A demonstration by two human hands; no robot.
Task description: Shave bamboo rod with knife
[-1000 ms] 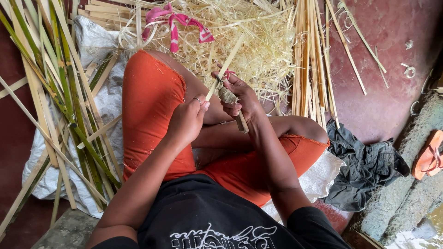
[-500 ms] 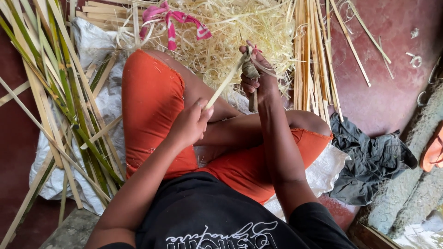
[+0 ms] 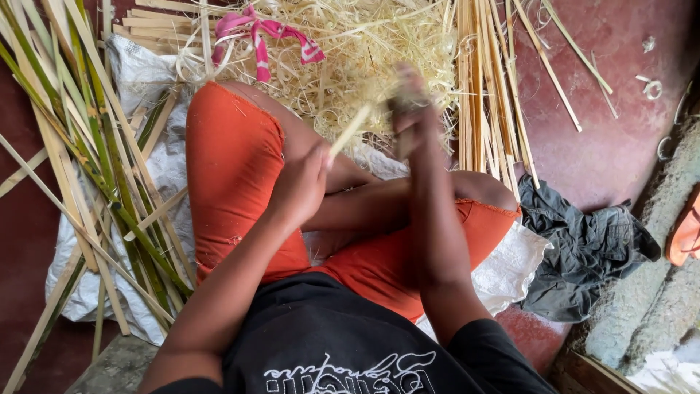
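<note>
I sit cross-legged in orange shorts on a white sack. My left hand grips the near end of a pale bamboo strip over my left knee. My right hand is stretched forward and blurred, closed around a knife handle at the strip's far end. The blade itself is hard to make out. In front of my hands lies a heap of thin bamboo shavings.
Green and pale bamboo slats lie fanned out on the left over the white sack. A bundle of split strips lies on the right. A pink cloth rests on the shavings. Dark cloth sits on the red floor.
My right hand has pushed forward, away from my body, along the strip, sliding the knife outward. My left hand has stayed on the strip's near end.
</note>
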